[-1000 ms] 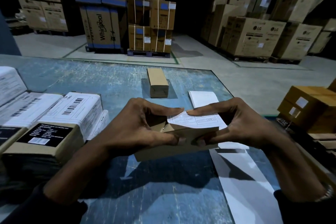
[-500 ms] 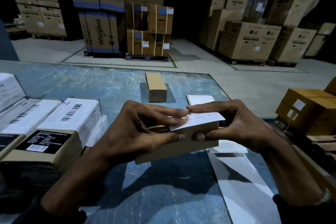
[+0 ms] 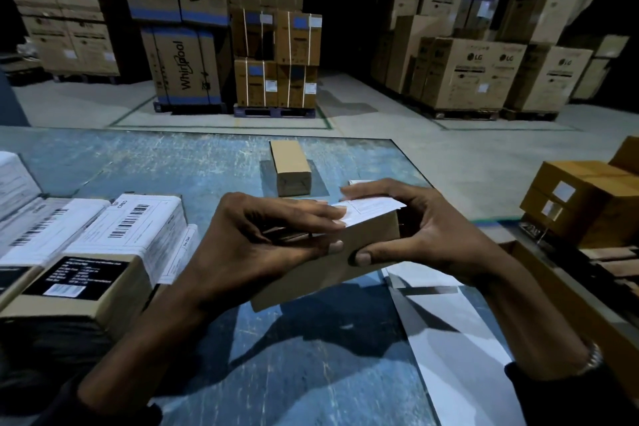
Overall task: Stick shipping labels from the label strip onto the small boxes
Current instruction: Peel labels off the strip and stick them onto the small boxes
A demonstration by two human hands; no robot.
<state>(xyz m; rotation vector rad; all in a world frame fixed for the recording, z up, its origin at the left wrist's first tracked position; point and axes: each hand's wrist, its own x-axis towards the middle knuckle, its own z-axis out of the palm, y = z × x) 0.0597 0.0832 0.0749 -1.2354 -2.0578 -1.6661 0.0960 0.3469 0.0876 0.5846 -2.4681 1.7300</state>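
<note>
A small brown box (image 3: 366, 242) is held tilted above the blue table (image 3: 207, 169) between both hands. A white shipping label (image 3: 371, 208) lies on its top face. My left hand (image 3: 262, 239) grips the box's left part, thumb on the front face and fingers flat on the label's left edge. My right hand (image 3: 425, 228) grips the right end, thumb on the front and fingers over the label's far edge. The white label strip (image 3: 449, 356) runs along the table under my right wrist. Another small brown box (image 3: 290, 166) stands farther back, unlabelled on the faces I see.
Several labelled boxes (image 3: 138, 228) are packed together at the left, one with a black label (image 3: 76, 275). Brown cartons (image 3: 584, 201) sit on a pallet at the right, beyond the table's edge. Tall stacked cartons (image 3: 186, 69) line the warehouse floor behind.
The label, raised off the box a second ago, now lies flat on its top face. My left fingers have slid onto it, and the box has tilted slightly.
</note>
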